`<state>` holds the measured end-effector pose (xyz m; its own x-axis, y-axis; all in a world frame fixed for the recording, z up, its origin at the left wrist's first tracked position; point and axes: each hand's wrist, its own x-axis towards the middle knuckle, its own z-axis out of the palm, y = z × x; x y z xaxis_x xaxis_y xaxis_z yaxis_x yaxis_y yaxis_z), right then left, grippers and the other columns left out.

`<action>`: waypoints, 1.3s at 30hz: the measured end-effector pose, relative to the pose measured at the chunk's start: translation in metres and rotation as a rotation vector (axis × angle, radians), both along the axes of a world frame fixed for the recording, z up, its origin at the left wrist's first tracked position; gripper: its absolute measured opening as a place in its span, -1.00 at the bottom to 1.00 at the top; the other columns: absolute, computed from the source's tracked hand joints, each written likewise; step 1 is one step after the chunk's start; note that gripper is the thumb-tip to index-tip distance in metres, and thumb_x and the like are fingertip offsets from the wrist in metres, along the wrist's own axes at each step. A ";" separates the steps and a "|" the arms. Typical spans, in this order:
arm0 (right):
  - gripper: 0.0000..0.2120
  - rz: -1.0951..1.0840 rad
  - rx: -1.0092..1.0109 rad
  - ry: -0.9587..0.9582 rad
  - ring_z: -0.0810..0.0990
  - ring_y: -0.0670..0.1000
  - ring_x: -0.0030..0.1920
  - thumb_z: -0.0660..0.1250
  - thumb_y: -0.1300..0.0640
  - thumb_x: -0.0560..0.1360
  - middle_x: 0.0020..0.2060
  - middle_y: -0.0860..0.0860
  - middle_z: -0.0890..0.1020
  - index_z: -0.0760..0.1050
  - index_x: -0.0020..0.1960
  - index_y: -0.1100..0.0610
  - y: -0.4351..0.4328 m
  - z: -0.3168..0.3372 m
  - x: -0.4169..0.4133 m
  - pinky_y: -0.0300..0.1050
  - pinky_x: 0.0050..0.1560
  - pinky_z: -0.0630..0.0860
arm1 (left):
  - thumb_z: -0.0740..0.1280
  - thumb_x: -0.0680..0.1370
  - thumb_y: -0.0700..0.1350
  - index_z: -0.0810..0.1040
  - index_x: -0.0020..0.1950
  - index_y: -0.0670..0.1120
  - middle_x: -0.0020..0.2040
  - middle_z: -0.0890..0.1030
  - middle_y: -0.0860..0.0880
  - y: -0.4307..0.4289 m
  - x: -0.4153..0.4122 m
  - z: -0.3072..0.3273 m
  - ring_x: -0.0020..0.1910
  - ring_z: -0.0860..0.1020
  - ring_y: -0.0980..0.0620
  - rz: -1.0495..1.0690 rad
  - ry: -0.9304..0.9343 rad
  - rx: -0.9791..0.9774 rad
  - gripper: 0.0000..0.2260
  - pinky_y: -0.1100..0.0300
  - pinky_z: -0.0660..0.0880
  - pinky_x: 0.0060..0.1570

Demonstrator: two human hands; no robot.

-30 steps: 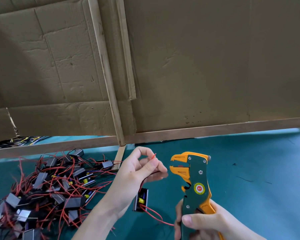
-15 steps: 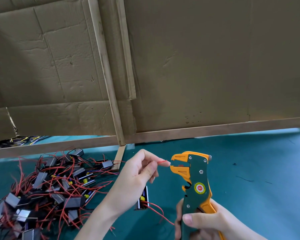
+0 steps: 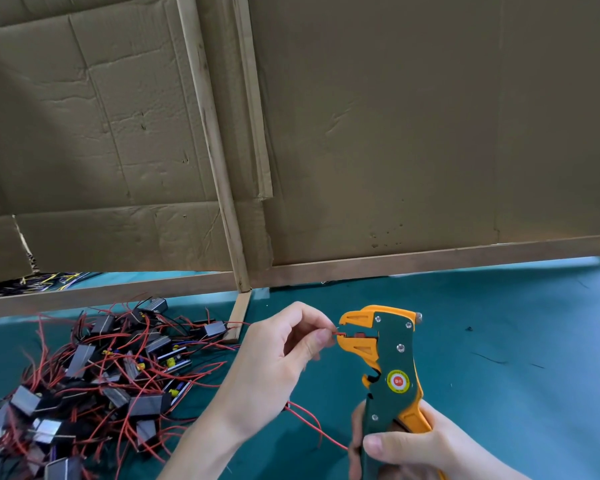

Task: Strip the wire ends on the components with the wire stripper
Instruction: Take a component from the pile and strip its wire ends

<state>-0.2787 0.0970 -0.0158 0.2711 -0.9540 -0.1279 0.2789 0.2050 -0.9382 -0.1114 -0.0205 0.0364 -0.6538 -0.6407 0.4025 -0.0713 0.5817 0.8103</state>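
The left hand's (image 3: pixel 274 362) thumb and forefinger, its fingers (image 3: pixel 321 338) closed to a narrow pinch, hold a red wire (image 3: pixel 336 332) just short of its tip. The tip lies between the orange jaws of the stripper (image 3: pixel 390 368), which stand slightly apart. The right hand (image 3: pixel 413 452) wraps its fingers (image 3: pixel 374 445) round the stripper's handles at the near edge, with the tool upright and its head pointing left.

The step in hand looks like seating the wire end, with the squeeze not yet made. The next move probably calls for holding the wire steady, then closing the handles firmly so the insulation comes off cleanly. Set too deep, the wire would lose too much insulation.

The wire runs back under the left hand and loops out near the wrist. What it leads to is hidden behind that hand.

No box, tray or bin shows. The other components lie in a loose pile (image 3: pixel 101 375) on the teal desk (image 3: pixel 516 341) at the left, grey blocks tangled with red and black leads. A cardboard (image 3: pixel 395 133) screen on a wooden frame closes the far side.
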 end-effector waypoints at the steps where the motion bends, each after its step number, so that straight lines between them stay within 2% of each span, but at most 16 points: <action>1: -0.72 -0.002 -0.001 0.003 0.53 0.16 -0.20 0.57 0.08 0.33 -0.06 0.31 0.62 0.60 -0.07 0.20 0.000 0.001 0.000 -0.13 -0.15 0.48 | 0.35 0.52 -0.02 0.59 -0.12 0.11 -0.27 0.61 0.14 0.000 0.000 0.001 -0.29 0.52 0.19 -0.004 0.002 0.007 -0.95 0.41 0.41 -0.25; 4: -0.75 0.005 -0.012 0.009 0.56 0.12 -0.22 0.56 0.07 0.34 -0.09 0.27 0.64 0.62 -0.08 0.17 0.000 0.004 0.001 -0.15 -0.15 0.48 | 0.35 0.51 -0.02 0.59 -0.14 0.08 -0.24 0.63 0.07 0.000 0.000 0.001 -0.29 0.52 0.19 -0.004 0.009 0.025 -0.96 0.40 0.41 -0.26; 9: -0.81 0.031 -0.048 0.028 0.60 0.02 -0.27 0.50 0.09 0.39 -0.12 0.21 0.66 0.60 -0.10 0.18 0.001 0.009 0.003 -0.23 -0.21 0.49 | 0.36 0.51 -0.04 0.58 -0.14 0.07 -0.26 0.62 0.09 0.000 0.000 0.001 -0.30 0.51 0.20 -0.005 0.000 0.026 -0.96 0.41 0.40 -0.25; 13: -0.70 -0.017 -0.031 0.093 0.54 0.06 -0.27 0.56 0.02 0.31 -0.13 0.25 0.59 0.60 -0.11 0.19 0.002 0.007 0.002 -0.22 -0.21 0.44 | 0.36 0.52 -0.07 0.58 -0.14 0.05 -0.26 0.62 0.09 0.000 0.000 0.001 -0.31 0.50 0.20 -0.007 -0.009 0.017 -0.95 0.41 0.39 -0.25; 19: -0.74 -0.013 -0.029 0.104 0.54 0.06 -0.27 0.55 0.02 0.31 -0.14 0.23 0.62 0.61 -0.13 0.17 0.003 0.009 0.003 -0.22 -0.20 0.43 | 0.33 0.47 0.03 0.57 -0.15 0.07 -0.29 0.60 0.14 0.000 0.000 0.002 -0.31 0.50 0.21 -0.011 -0.010 -0.002 -0.93 0.42 0.39 -0.25; 25: -0.68 -0.022 -0.044 0.134 0.51 0.01 -0.34 0.55 0.00 0.32 -0.20 0.21 0.59 0.57 -0.15 0.22 0.003 0.007 0.004 -0.25 -0.27 0.39 | 0.36 0.51 -0.07 0.55 -0.15 0.07 -0.26 0.61 0.13 0.000 0.000 0.002 -0.30 0.51 0.20 -0.010 -0.005 -0.016 -0.95 0.42 0.39 -0.24; 30: -0.75 -0.072 -0.010 0.190 0.51 -0.02 -0.40 0.53 -0.03 0.23 -0.32 0.10 0.62 0.57 -0.29 0.13 0.002 0.009 0.006 -0.27 -0.33 0.39 | 0.39 0.50 -0.08 0.38 -0.13 0.07 -0.25 0.59 0.00 -0.001 0.000 0.001 -0.29 0.49 0.11 -0.004 0.022 0.002 -0.81 0.19 0.48 -0.19; 33: -0.77 -0.095 0.003 0.227 0.48 -0.04 -0.43 0.54 -0.06 0.19 -0.36 0.07 0.59 0.57 -0.35 0.06 0.004 0.011 0.007 -0.31 -0.33 0.38 | 0.39 0.53 -0.15 0.34 -0.14 0.12 -0.24 0.62 0.02 -0.002 0.001 0.002 -0.27 0.51 0.06 0.000 0.008 -0.010 -0.74 0.10 0.50 -0.14; 39: -0.76 -0.069 0.014 0.216 0.48 -0.06 -0.42 0.54 -0.04 0.19 -0.35 0.07 0.58 0.57 -0.33 0.08 0.005 0.014 0.007 -0.32 -0.34 0.38 | 0.39 0.53 -0.16 0.33 -0.14 0.12 -0.24 0.63 0.04 -0.004 0.002 0.002 -0.23 0.52 -0.02 -0.003 -0.005 -0.028 -0.73 0.06 0.51 -0.12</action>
